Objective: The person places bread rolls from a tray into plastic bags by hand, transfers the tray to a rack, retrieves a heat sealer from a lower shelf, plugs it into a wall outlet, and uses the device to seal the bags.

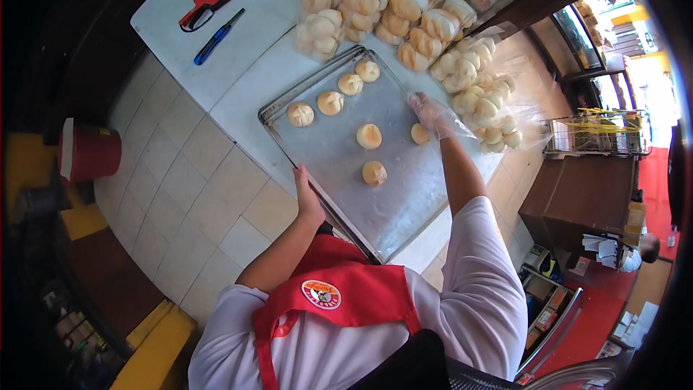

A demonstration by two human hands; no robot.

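A metal baking tray lies before me, partly on the white table, its near corner close to my apron. Several round bread rolls sit on it, most along the far left side. My left hand holds the tray's left edge, thumb over the rim and fingers hidden below. In a clear plastic glove, my right hand is at the tray's right edge, beside one roll that it partly covers. Whether its fingers grip the rim is hard to see. Clear bags of small rolls lie just right of that hand.
Bags of larger bread rolls crowd the far side of the white table. A red label gun and a blue-handled tool lie at the left. A red bucket stands beyond the tiled floor. Another person is far right.
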